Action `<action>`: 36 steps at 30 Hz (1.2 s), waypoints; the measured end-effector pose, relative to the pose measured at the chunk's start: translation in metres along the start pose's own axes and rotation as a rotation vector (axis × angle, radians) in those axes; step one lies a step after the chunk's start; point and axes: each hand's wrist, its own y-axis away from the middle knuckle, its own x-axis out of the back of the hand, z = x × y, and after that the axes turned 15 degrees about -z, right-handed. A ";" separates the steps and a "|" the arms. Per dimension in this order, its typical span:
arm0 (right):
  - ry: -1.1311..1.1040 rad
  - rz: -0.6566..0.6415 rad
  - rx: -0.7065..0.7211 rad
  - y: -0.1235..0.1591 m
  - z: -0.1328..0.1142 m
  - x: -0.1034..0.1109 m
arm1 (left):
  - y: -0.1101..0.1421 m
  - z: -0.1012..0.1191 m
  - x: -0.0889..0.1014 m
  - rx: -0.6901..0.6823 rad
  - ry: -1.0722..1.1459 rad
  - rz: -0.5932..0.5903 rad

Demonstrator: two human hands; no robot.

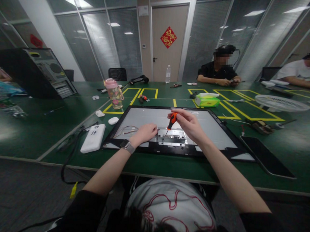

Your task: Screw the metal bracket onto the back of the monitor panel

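A large flat panel with a black frame (151, 156) and a pale grey back lies on the green table in front of me. Near its front edge sits a metal bracket (181, 137) with small holes. My right hand (186, 121) grips an orange and black screwdriver (172, 121), tilted, its shaft pointing down at the bracket. My left hand (147, 132) rests at the bracket's left end with the fingers curled; whether they hold something is hidden. Thin wires (128, 130) lie on the panel left of that hand.
A white power bank (93, 138) and white case (113, 121) lie left; a dark tablet (267, 155) lies right. Farther back are a pink-lidded bottle (114, 93), tissue pack (207, 100), water bottle (168, 74) and computer case (40, 73). A person (217, 67) sits across the table.
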 end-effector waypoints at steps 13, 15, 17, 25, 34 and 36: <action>0.218 0.152 0.024 -0.001 0.003 0.001 | 0.001 0.001 0.002 -0.004 0.005 -0.004; 0.296 0.167 0.041 -0.001 0.002 0.001 | 0.001 0.001 0.002 -0.005 0.009 -0.002; 0.346 0.145 0.043 -0.001 0.001 0.001 | 0.001 0.001 0.002 -0.004 0.012 -0.001; 0.397 0.150 0.035 0.000 0.001 -0.001 | 0.001 0.002 0.003 0.006 0.018 -0.004; 0.376 0.074 0.018 -0.001 0.002 0.001 | 0.001 0.002 0.002 0.004 0.026 -0.003; 0.360 0.105 0.017 -0.001 0.002 0.001 | 0.001 0.002 0.003 0.006 0.026 -0.006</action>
